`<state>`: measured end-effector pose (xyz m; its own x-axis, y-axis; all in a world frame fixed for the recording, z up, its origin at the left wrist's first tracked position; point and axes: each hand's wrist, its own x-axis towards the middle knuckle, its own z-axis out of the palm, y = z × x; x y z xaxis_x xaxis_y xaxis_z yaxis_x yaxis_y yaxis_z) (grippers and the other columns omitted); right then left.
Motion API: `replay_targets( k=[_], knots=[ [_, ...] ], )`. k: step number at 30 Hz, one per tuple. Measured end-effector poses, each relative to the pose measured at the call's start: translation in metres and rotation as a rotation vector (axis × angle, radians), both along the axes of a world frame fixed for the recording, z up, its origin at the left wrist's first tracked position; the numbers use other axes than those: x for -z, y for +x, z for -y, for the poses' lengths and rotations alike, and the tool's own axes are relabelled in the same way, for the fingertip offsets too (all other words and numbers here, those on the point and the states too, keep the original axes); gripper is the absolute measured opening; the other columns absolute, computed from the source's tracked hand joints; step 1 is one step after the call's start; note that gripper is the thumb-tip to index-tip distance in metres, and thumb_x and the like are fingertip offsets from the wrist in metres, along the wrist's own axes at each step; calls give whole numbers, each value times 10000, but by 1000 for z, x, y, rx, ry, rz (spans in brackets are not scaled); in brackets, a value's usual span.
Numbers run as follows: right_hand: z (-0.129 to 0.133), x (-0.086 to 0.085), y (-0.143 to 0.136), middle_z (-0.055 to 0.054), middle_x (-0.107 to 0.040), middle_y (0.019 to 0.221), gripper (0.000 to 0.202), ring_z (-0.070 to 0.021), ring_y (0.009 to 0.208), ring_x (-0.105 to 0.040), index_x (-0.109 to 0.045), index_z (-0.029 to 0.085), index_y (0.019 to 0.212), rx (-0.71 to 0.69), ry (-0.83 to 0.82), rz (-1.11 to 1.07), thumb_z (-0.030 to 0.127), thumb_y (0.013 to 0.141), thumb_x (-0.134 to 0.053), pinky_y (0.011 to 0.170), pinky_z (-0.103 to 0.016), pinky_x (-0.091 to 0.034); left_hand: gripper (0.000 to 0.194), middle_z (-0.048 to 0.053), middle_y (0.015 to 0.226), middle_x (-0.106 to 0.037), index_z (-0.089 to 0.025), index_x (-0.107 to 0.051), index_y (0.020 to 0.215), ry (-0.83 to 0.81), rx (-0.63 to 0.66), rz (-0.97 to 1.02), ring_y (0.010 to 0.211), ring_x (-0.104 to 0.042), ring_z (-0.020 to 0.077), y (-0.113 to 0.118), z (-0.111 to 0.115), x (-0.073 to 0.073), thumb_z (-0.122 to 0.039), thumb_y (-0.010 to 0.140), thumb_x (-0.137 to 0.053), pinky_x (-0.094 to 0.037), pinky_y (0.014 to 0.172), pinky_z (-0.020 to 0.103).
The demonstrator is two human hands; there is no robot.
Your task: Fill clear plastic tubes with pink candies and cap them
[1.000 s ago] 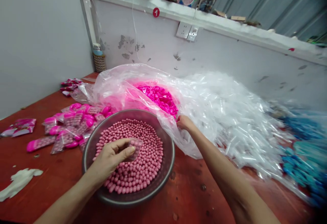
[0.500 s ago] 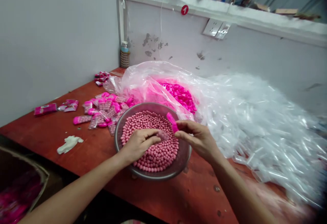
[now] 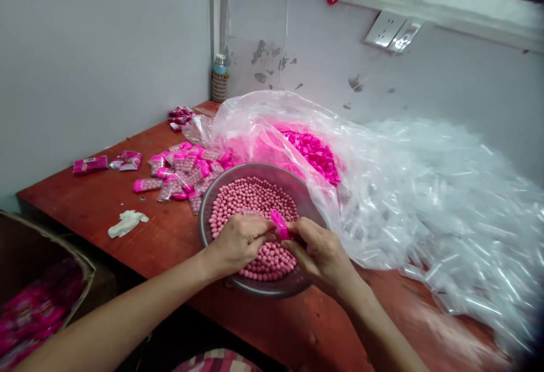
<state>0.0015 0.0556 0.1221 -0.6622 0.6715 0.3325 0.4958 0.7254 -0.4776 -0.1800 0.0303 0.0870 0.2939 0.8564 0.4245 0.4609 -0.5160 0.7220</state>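
Over a grey bowl (image 3: pixel 205 213) of small pink balls (image 3: pixel 255 193), my two hands meet. My right hand (image 3: pixel 321 250) is closed, pinching a bright pink plastic cap (image 3: pixel 279 225) between thumb and fingertips. My left hand (image 3: pixel 240 242) is closed around a small clear container, mostly hidden by the fingers, with its end against the cap. Whether the cap is seated on it I cannot tell. Left of the bowl lies a pile of filled clear containers (image 3: pixel 185 163) with pink caps.
Behind the bowl, a clear plastic bag (image 3: pixel 263 103) holds loose pink caps (image 3: pixel 312 148). Empty clear containers (image 3: pixel 446 202) heap up on the right. Pink packets (image 3: pixel 90 165) and a crumpled white scrap (image 3: pixel 127 223) lie on the red table (image 3: pixel 170 247). A carton (image 3: pixel 91 270) stands lower left.
My hands have come together: the pink cap in my right hand has moved left and down to the container in my left hand. The camera view has shifted slightly.
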Motion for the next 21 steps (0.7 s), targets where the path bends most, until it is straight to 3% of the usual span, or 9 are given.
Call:
replay_targets(
  k=[3,5,7,10,11,13,17,21],
  knots=[
    [-5,5,4,-22,-538,699,65,-131,641,-522,-535,159,819,-61,2,53,185,831,-477,571,-239,-410,202,49,681,-620,-121,-632,779,79,3,-145,655,-576,160,0,0,3,-73,805,-438,-413,637,251],
    [-10,4,7,-29,-577,743,90,-138,682,-552,-538,167,874,-87,27,112,207,842,-464,600,-243,-439,210,55,721,-634,-135,-633,814,47,-1,-170,693,-589,170,1,-1,1,-90,815,-428,-419,665,256],
    [-15,-3,8,-83,-605,972,233,-177,889,-569,-510,163,1057,-101,126,193,199,832,-460,719,-282,-468,199,47,730,-648,-159,-642,818,-21,7,-139,703,-600,169,3,-3,-2,-146,832,-444,-425,679,251],
    [-17,-21,2,-112,-372,1360,555,-237,1236,-353,-307,179,1320,-199,329,343,146,788,-462,936,-395,-382,188,27,720,-666,-181,-659,768,-124,53,-37,692,-611,167,5,-5,-6,-210,828,-483,-435,661,240],
    [-18,-27,0,-89,-336,1390,586,-235,1260,-319,-281,200,1339,-246,369,394,134,784,-458,967,-414,-352,196,25,719,-672,-178,-665,750,-156,56,5,684,-612,167,5,-5,-6,-218,824,-487,-439,643,237],
    [-19,-35,-5,-57,-397,1356,530,-224,1221,-378,-346,238,1305,-301,424,463,133,797,-453,963,-416,-353,215,25,716,-678,-162,-678,738,-224,38,94,670,-613,169,4,-6,-6,-236,818,-492,-445,615,234],
    [-22,-28,-8,-119,-531,1185,406,-247,1030,-521,-467,182,1205,-86,520,429,280,814,-511,832,-376,-438,224,32,769,-694,-144,-694,859,-333,-34,303,732,-618,187,-2,-7,-6,-254,805,-507,-464,664,256],
    [-17,-1,-14,-158,-563,1096,564,-267,973,-540,-402,107,1250,127,489,303,407,788,-526,804,-374,-457,263,48,857,-693,-135,-668,983,-371,-104,472,841,-607,204,-4,-11,-8,-213,778,-522,-463,768,296]
  ],
)
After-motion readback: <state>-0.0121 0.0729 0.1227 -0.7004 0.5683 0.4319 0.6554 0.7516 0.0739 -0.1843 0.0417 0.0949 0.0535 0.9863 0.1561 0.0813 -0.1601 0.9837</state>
